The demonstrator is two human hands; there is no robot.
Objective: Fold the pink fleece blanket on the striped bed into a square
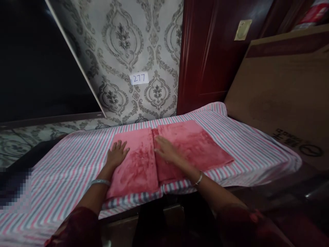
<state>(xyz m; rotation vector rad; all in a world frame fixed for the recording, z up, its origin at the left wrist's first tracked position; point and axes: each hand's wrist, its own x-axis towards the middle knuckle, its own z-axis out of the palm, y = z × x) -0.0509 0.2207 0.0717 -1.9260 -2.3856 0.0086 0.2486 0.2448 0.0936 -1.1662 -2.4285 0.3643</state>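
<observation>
Left grip (117, 156) — splayed | right grip (167, 151) — angled inward | pink cloth (140, 169) beneath

Both hands (116, 156) (168, 151) palms down — left fingers (119, 144) apart, forearms (212, 190) outstretched.

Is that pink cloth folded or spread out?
Folded, it seems: the pink cloth shows two flaps nearly meeting, a darker strip between them.
</observation>
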